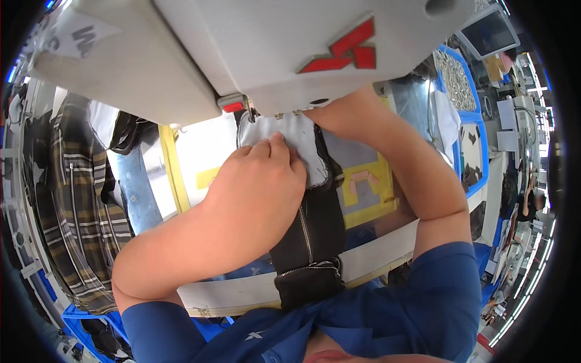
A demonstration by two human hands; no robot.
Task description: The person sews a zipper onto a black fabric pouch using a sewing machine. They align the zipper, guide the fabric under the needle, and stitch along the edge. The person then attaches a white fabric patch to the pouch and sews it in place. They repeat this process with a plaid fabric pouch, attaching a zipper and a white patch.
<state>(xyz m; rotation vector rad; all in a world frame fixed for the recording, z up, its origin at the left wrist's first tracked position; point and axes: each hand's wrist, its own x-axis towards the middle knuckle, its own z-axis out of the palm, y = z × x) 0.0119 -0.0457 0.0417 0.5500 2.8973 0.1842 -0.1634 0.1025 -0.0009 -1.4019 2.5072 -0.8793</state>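
Observation:
Under the sewing machine [266, 48] lies a white lining piece [315, 163] edged in black, on a long black fabric item [321, 224] with a zipper and small pouch hanging over the table's front edge. My left hand [260, 187] presses on the lining, its fingers bent and close together. My right hand [351, 115] reaches to the piece's upper right edge beside the needle area; its fingertips are hidden beneath the machine head.
Plaid zippered fabric pieces [72, 212] are piled left. Yellow tape [169, 169] marks the worktop [187, 145]. Blue trays [475, 91] of small metal parts stand right, near a screen [487, 33]. A blue bin [85, 327] sits lower left; a person [529, 202] is at the far right.

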